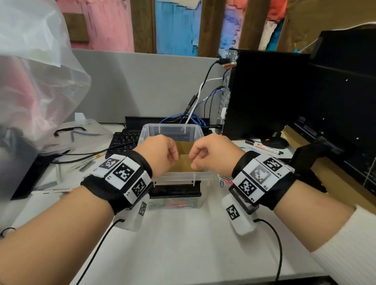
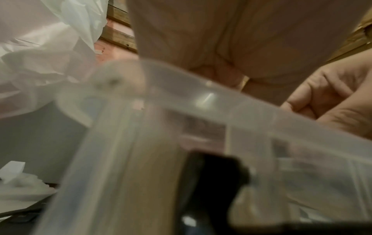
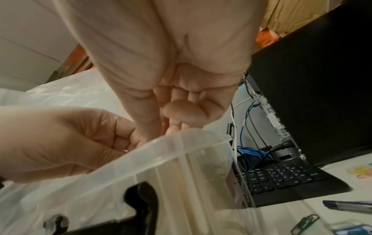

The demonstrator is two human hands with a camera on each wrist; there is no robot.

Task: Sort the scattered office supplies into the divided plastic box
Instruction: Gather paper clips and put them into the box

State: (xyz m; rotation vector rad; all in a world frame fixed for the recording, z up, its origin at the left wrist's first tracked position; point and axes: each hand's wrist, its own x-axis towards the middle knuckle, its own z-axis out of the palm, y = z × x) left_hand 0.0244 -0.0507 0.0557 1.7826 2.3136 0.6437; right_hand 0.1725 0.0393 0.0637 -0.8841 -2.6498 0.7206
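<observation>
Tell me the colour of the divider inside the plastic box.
Brown cardboard divider; clearest in the head view.

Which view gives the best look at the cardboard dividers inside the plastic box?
The head view: the cardboard dividers show from above inside the plastic box, between both hands. The left wrist view shows only a blurred tan strip through the box wall; the right wrist view shows them faintly through the wall.

We see the head view evenly lit and fairly sharp, with soft shadows under the forearms on the desk (image 1: 179,244) and straight lines bowing toward the edges. The backdrop beyond the partition is smeared into blocks. Both wrist views are dimmer and warmer. The clear plastic box (image 2: 201,101) is badly blurred in the left wrist view, with a small glare streak on its rim.
</observation>
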